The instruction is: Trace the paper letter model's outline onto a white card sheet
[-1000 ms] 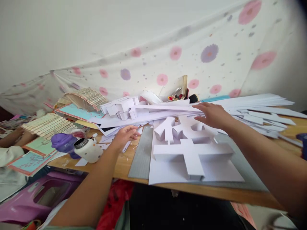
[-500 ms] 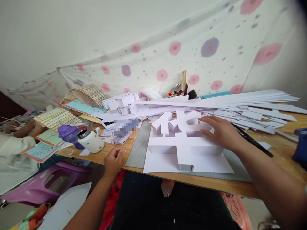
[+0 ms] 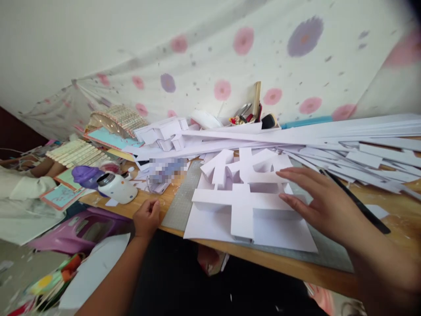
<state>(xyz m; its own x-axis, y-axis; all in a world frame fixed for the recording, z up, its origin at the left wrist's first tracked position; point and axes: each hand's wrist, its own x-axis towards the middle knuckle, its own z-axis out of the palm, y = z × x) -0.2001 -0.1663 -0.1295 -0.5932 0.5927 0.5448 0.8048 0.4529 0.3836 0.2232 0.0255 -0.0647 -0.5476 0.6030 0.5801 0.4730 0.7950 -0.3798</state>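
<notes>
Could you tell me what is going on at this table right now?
A person is working on a white paper model of raised box shapes that stands on a grey cutting mat. The right hand lies flat on the model's right side. The left hand is curled at the table's near edge. Loose paper strips lie behind.

Paper model [image 3: 243, 193] on cutting mat [image 3: 179, 206]
</notes>
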